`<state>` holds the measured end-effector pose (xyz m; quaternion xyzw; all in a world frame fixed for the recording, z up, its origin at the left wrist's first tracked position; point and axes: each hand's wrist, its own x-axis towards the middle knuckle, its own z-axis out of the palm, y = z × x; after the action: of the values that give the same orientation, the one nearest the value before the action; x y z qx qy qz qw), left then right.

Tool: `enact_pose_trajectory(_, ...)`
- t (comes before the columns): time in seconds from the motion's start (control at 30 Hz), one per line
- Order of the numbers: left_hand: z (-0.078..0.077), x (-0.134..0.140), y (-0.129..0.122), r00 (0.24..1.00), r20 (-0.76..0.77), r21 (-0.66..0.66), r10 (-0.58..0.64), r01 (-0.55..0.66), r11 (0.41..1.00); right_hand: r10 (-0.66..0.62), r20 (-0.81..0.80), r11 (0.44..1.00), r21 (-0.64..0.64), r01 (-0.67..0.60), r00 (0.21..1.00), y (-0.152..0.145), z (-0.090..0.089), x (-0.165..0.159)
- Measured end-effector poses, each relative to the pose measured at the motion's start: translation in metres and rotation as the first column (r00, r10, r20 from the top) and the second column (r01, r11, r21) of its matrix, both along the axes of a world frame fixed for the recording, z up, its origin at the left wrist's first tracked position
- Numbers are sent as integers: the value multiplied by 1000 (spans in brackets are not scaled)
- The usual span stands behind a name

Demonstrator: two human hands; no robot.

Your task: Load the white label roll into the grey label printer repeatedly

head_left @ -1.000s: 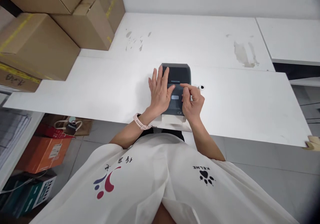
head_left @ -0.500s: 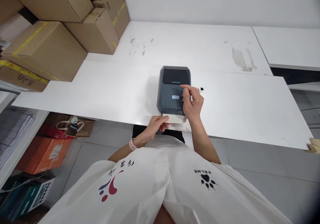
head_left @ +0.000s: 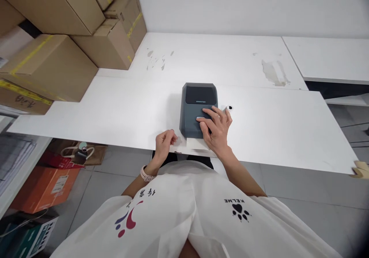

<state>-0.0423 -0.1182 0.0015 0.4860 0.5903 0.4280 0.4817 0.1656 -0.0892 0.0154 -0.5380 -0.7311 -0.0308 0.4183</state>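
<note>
A dark blue-grey label printer sits near the table's front edge, with a black window at its far end and a pale button. White paper sticks out from its near side. Over the printer's right half lies my right hand, fingers spread, the index fingertip on the pale button. My left hand is beside the paper at the table edge, apart from it, its fingers curled in with nothing visible in them. A small white roll with a dark core lies right of the printer, partly behind my right fingers.
Cardboard boxes with yellow tape are stacked at the table's left end. The white table meets a wall at the back. Below left are an orange box and a shelf.
My left hand has let go of the paper and moved left, its fingers curling. My right hand has shifted onto the printer's button, its fingers spreading. The view has tilted slightly.
</note>
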Motion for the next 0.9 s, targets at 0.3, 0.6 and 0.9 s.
enact_pose_trajectory(0.3,-4,25,-5,969,-164,232,-183,218,948,-81,-327,997,-46,69,942,-27,-19,-6)
enact_pose_trajectory(0.6,-1,23,-10,968,-145,219,-204,232,948,-118,-480,974,-227,7,869,-49,-15,-2)
enact_pose_trajectory(0.9,31,27,66,979,-205,469,17,83,879,-32,-299,999,5,35,954,35,43,9)
